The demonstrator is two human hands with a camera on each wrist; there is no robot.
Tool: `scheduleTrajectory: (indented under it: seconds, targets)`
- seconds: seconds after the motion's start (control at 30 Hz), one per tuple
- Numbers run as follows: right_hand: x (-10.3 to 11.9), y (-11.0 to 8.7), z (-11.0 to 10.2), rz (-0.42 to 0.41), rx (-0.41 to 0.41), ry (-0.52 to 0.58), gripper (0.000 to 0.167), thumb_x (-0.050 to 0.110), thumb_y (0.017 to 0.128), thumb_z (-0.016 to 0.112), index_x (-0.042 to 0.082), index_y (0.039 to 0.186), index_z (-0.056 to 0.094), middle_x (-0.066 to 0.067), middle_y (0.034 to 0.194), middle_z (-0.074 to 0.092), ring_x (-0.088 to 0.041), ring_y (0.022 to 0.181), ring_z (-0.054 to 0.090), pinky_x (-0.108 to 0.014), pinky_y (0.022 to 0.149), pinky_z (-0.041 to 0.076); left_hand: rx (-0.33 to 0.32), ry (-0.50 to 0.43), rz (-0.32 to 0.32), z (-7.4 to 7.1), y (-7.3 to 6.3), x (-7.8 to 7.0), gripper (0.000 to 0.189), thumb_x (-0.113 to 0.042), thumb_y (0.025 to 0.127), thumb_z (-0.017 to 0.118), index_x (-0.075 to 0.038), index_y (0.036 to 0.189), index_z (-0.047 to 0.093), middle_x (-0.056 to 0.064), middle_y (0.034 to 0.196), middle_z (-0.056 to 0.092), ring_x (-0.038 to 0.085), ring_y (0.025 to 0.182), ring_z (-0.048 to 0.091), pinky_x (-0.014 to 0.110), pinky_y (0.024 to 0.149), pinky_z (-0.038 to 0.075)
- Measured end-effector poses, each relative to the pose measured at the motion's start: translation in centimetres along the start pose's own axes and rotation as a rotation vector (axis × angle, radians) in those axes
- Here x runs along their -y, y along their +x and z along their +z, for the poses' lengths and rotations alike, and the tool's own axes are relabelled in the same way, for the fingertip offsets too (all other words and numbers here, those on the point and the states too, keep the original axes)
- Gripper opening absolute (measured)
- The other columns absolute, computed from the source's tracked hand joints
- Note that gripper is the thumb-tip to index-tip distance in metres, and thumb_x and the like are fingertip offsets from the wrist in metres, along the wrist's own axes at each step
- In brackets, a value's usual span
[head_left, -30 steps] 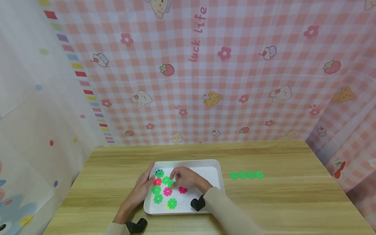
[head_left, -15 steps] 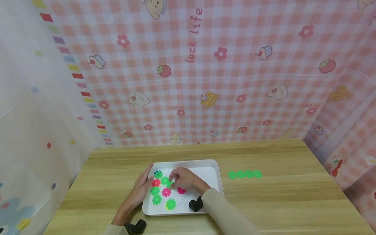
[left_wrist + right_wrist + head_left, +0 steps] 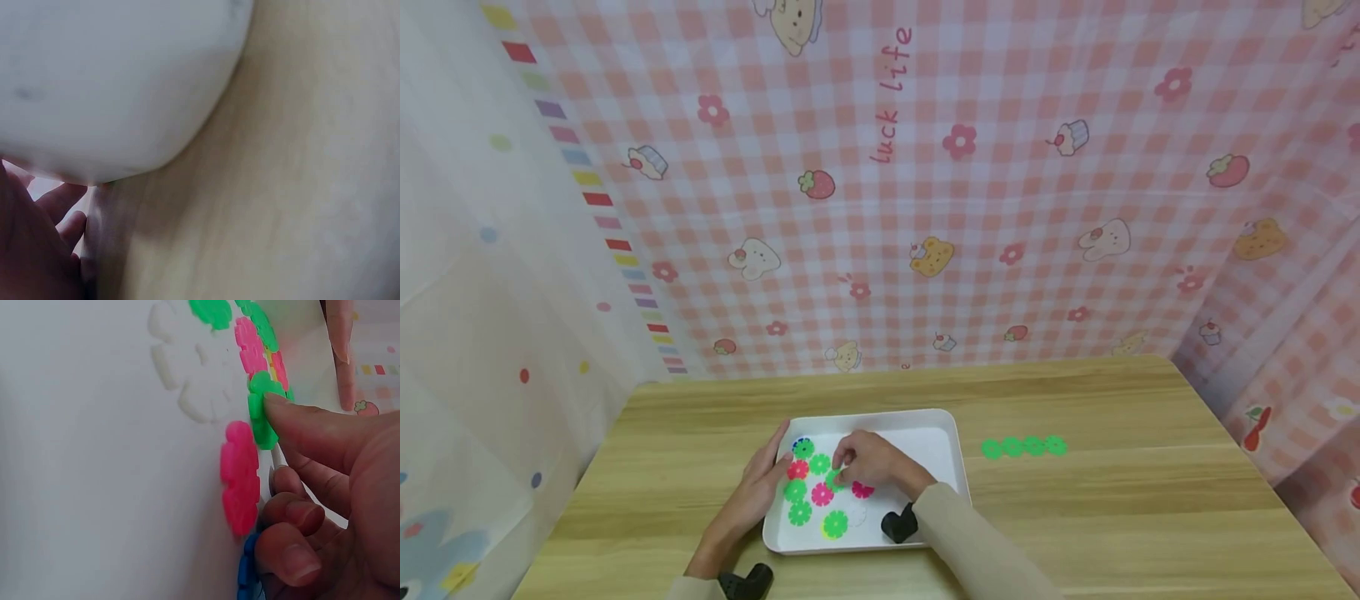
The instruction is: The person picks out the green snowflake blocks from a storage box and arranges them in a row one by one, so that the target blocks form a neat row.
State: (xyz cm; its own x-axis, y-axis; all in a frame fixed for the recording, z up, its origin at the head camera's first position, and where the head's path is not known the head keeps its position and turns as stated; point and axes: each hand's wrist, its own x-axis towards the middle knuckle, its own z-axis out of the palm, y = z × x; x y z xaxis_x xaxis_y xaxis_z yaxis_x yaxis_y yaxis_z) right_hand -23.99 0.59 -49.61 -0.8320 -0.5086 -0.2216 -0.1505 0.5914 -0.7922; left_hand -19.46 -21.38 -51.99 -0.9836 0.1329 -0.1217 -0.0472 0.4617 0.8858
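Note:
A white tray (image 3: pixel 917 546) holds flower-shaped plastic discs in green, pink and other colours. At its left side my left hand (image 3: pixel 762 483) grips the rim, thumb over the edge and fingers along the outside wall. The left wrist view shows mostly the tray's pale side (image 3: pixel 125 81), with the fingertips at its edge. Inside the tray, my right hand (image 3: pixel 874 460) pinches a green notched disc (image 3: pixel 262 419), thumb on its face. Just beside it are a pink disc (image 3: pixel 240 478) and a clear disc (image 3: pixel 194 369). A blue disc (image 3: pixel 247 572) lies partly hidden under the curled fingers.
Several green discs (image 3: pixel 1013 447) form a joined row on the wooden table (image 3: pixel 1112 517), right of the tray. Another green disc (image 3: pixel 835 524) lies over a yellow one near the tray's front. A pink checked curtain (image 3: pixel 970 208) hangs behind the table.
The green disc in my right fingers has come slightly away from the green disc beside it, toward the tray's front. My left hand stays on the rim. The head view has shifted a little.

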Motion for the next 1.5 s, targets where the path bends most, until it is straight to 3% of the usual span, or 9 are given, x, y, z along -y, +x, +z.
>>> scheduleTrajectory:
  seconds: [0.43,0.8,1.2,1.5]
  targets:
    - [-0.1,-0.3,0.0,0.015,0.021,-0.032,0.016,0.014,0.078,0.084,0.017,0.083,0.069,0.000,0.086,0.055,-0.014,0.081,0.047,-0.027,0.073,0.040,0.005,-0.022,0.005,0.2,-0.1,0.1,0.060,-0.033,0.108,0.039,-0.024,0.161,0.012,0.010,0.166,0.009,0.037,0.150,0.002,0.068,0.115,-0.001]
    - [-0.3,-0.4,-0.1,-0.049,0.024,0.029,0.019,0.005,0.081,0.079,0.014,0.088,0.064,0.003,0.077,0.057,-0.011,0.071,0.050,-0.024,0.068,0.043,0.002,-0.010,-0.007,0.3,-0.3,0.0,0.060,-0.034,0.107,0.040,-0.024,0.161,0.013,0.011,0.165,0.010,0.038,0.150,0.002,0.068,0.115,0.000]
    - [-0.2,-0.9,-1.5,-0.099,-0.045,0.026,0.012,0.007,0.086,0.075,0.014,0.089,0.066,0.003,0.080,0.061,-0.012,0.074,0.055,-0.026,0.068,0.046,-0.012,0.003,0.016,0.1,-0.1,-0.1,0.062,-0.038,0.106,0.041,-0.024,0.160,0.015,0.012,0.165,0.012,0.038,0.150,0.005,0.068,0.115,0.002]
    - [-0.2,-1.9,-3.2,-0.128,-0.063,0.049,0.009,0.011,0.088,0.074,0.015,0.090,0.066,0.003,0.079,0.061,-0.011,0.069,0.053,-0.025,0.060,0.043,-0.013,0.015,0.023,0.1,0.0,0.1,0.062,-0.037,0.107,0.040,-0.023,0.161,0.013,0.012,0.165,0.009,0.039,0.150,0.003,0.069,0.115,0.000]
